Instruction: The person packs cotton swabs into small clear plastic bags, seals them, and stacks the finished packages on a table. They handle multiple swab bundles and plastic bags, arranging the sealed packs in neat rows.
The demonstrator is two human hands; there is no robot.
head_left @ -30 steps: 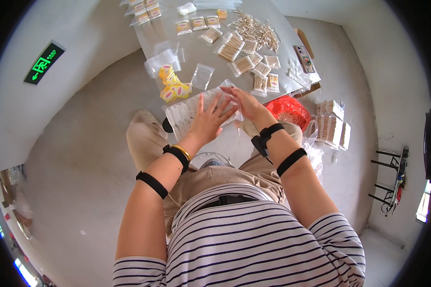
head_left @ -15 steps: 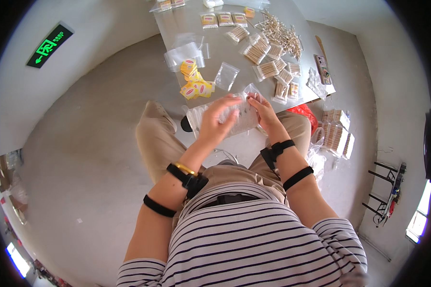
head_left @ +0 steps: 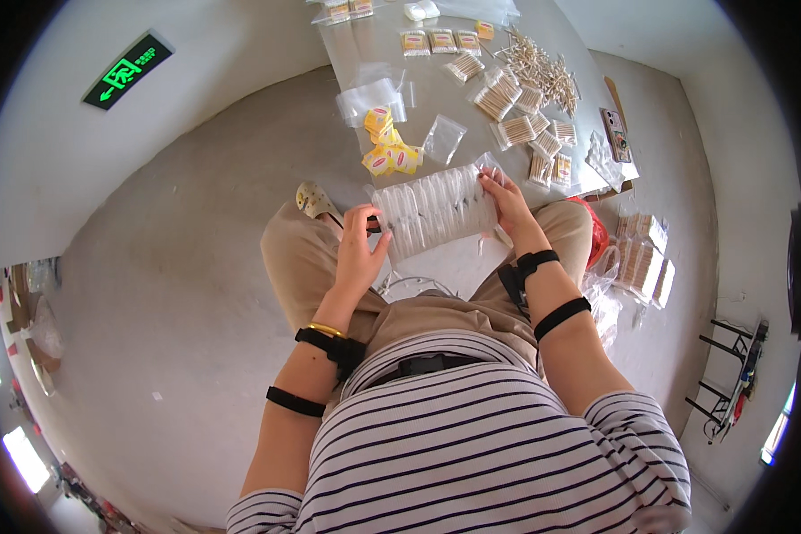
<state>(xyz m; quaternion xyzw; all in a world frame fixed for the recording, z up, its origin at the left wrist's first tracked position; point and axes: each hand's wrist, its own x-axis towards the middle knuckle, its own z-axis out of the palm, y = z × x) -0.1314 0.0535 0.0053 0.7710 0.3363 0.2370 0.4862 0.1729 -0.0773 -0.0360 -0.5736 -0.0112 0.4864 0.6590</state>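
A clear plastic bag (head_left: 438,209), packed with side-by-side rows of whitish packets, is held tilted over my lap at the table's near edge. My left hand (head_left: 361,254) is closed at the bag's left end, thumb and fingers at its edge. At the opposite end, my right hand (head_left: 510,206) pinches the bag near its loose upper corner. What the packets contain cannot be made out through the film. Just beyond the bag, a small clear zip bag (head_left: 444,139) lies flat on the table, beside a pile of yellow-and-white printed cards (head_left: 390,157).
On the grey table (head_left: 436,93) are bundles of cotton swabs (head_left: 497,94), a heap of loose swabs (head_left: 543,73), finished-looking packs (head_left: 442,41) and stacked clear bags (head_left: 371,101). A phone (head_left: 614,133) lies by the right edge. Swab bundles (head_left: 641,258) are stacked low at the right.
My left hand has moved from over the bag's middle down to its left end, uncovering the rows of packets. My right hand stays at the right end. The view has shifted slightly.
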